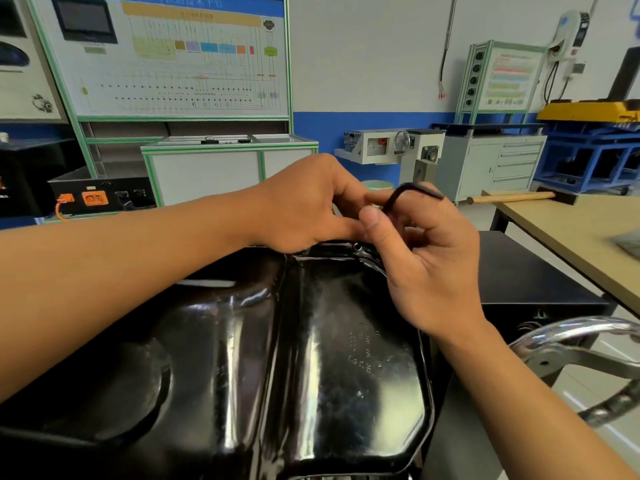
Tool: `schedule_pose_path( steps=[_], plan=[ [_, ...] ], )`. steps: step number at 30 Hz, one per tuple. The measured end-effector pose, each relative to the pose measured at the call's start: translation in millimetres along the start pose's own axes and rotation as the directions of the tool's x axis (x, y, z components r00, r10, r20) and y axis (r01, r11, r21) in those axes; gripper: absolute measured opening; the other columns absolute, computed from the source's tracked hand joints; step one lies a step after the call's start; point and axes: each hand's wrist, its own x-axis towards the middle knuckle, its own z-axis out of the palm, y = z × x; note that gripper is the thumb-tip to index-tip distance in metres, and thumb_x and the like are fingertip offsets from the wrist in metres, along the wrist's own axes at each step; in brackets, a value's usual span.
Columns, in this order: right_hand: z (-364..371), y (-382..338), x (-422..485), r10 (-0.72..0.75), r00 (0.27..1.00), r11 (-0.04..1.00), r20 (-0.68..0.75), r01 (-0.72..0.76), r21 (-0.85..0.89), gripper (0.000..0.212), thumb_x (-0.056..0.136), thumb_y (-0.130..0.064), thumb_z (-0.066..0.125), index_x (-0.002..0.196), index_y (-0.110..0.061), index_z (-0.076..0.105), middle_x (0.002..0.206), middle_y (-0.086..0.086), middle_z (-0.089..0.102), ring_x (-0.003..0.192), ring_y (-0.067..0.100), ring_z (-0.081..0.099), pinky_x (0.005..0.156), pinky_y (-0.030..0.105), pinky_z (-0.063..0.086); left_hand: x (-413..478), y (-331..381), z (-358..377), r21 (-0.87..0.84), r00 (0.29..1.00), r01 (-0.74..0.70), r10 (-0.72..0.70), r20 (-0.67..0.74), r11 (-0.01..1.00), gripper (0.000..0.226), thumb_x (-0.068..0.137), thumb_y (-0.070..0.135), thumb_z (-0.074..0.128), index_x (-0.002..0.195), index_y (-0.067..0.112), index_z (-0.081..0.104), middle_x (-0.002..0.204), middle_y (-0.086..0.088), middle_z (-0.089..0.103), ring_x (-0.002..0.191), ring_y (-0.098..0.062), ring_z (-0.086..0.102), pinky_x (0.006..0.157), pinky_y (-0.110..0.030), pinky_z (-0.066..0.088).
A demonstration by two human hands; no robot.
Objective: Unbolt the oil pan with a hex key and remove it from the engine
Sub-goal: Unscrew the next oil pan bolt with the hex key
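Where the oil pan's far rim runs just under both hands, open room lies beyond; the right hand pinches the hex key above that rim, while the left hand curls beside it, its hold unclear

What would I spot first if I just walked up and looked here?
The big shiny black oil pan fills the bottom middle, gleaming with reflections. Just above it, at its far rim, the left hand and the right hand meet, the right hand pinching a bent black hex key. Behind them on the left stands a tall board with a colourful wiring diagram.
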Motion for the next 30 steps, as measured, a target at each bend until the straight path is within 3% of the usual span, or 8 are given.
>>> schedule_pose_path(
  steps=[3, 6, 13, 16, 18, 22, 28, 30],
  plan=[
    [1.9, 0.0, 0.2, 0.077, 0.99, 0.995, -0.12, -0.07, 0.066, 0.009, 0.084, -0.019, 0.08, 0.085, -0.021, 0.071, 0.073, 0.0, 0.064, 0.065, 0.018, 0.057, 0.061, 0.033, 0.049, 2.6, 3.6, 3.0, 0.044, 1.0, -0.021, 0.021, -0.017, 0.999, 0.006, 0.084, 0.013, 0.077, 0.079, 0.01, 0.076, 0.06, 0.01, 0.065, 0.055, 0.004, 0.051, 0.057, -0.009, 0.038],
    [2.1, 0.2, 2.2, 0.119, 0.981, 0.986, -0.153, -0.099, 0.132, 0.012, 0.082, -0.013, 0.081, 0.08, -0.021, 0.073, 0.073, 0.005, 0.07, 0.066, 0.022, 0.061, 0.063, 0.029, 0.049, 1.9, 6.3, 6.5, 0.003, 0.998, -0.056, 0.056, -0.014, 0.998, 0.029, 0.082, 0.007, 0.077, 0.07, 0.03, 0.067, 0.052, 0.024, 0.056, 0.05, 0.01, 0.051, 0.055, -0.001, 0.034],
    [0.1, 3.0, 6.0, 0.044, 0.997, 0.99, 0.069, -0.053, 0.13, 0.021, 0.097, -0.012, 0.063, 0.102, -0.031, 0.071, 0.077, 0.013, 0.064, 0.074, 0.027, 0.06, 0.066, 0.039, 0.049, -1.3, 7.1, 4.9, -0.147, 0.999, -0.005, 0.011, 0.044, 0.989, 0.031, 0.085, 0.009, 0.074, 0.085, 0.04, 0.072, 0.075, 0.02, 0.072, 0.074, 0.01, 0.061, 0.072, -0.009, 0.046],
    [-1.3, 7.3, 5.9, 0.094, 0.99, 0.975, 0.107, -0.113, 0.193, 0.012, 0.096, -0.016, 0.065, 0.101, -0.014, 0.076, 0.085, 0.029, 0.064, 0.081, 0.044, 0.061, 0.069, 0.052, 0.051, -0.6, 6.7, 5.0, -0.172, 1.0, 0.025, -0.022, 0.019, 0.985, 0.027, 0.083, 0.01, 0.076, 0.09, 0.035, 0.074, 0.078, 0.015, 0.075, 0.072, 0.009, 0.059, 0.071, -0.01, 0.047],
    [0.1, 8.4, 4.7, 0.154, 0.988, 0.962, 0.034, -0.157, 0.223, 0.02, 0.088, -0.019, 0.074, 0.092, 0.001, 0.075, 0.078, 0.028, 0.063, 0.071, 0.039, 0.06, 0.064, 0.044, 0.051, 0.9, 7.8, 5.6, -0.13, 0.999, 0.031, -0.03, 0.01, 0.991, 0.022, 0.081, 0.013, 0.079, 0.079, 0.035, 0.074, 0.066, 0.01, 0.068, 0.063, 0.003, 0.052, 0.063, -0.012, 0.043],
    [2.4, 5.0, 3.4, 0.192, 0.974, 0.959, -0.118, -0.161, 0.231, 0.013, 0.078, -0.014, 0.085, 0.08, -0.012, 0.073, 0.067, 0.007, 0.066, 0.057, 0.02, 0.057, 0.058, 0.029, 0.049, 4.5, 6.2, 9.1, -0.047, 0.997, 0.034, -0.037, -0.067, 0.998, 0.034, 0.074, 0.01, 0.083, 0.056, 0.024, 0.057, 0.048, 0.014, 0.043, 0.049, 0.0, 0.037, 0.05, -0.012, 0.031],
    [6.5, 0.2, 2.8, 0.071, 0.989, 0.997, -0.128, -0.067, 0.035, 0.017, 0.076, -0.018, 0.087, 0.074, -0.015, 0.07, 0.067, -0.002, 0.063, 0.057, 0.011, 0.053, 0.059, 0.019, 0.041, 4.6, 4.6, 7.8, 0.036, 0.995, 0.031, -0.027, -0.101, 0.999, 0.016, 0.07, -0.004, 0.076, 0.065, 0.002, 0.062, 0.063, -0.017, 0.058, 0.058, -0.008, 0.047, 0.055, -0.028, 0.039],
    [6.6, 0.1, 3.1, 0.056, 0.985, 0.997, -0.163, -0.062, -0.034, 0.019, 0.076, -0.019, 0.087, 0.074, -0.012, 0.07, 0.066, -0.003, 0.061, 0.057, 0.01, 0.052, 0.059, 0.019, 0.04, 4.5, 3.4, 7.9, 0.049, 0.994, 0.02, -0.014, -0.11, 0.999, 0.014, 0.069, -0.005, 0.074, 0.066, 0.0, 0.062, 0.063, -0.016, 0.058, 0.057, -0.007, 0.046, 0.054, -0.024, 0.037]
  ],
)
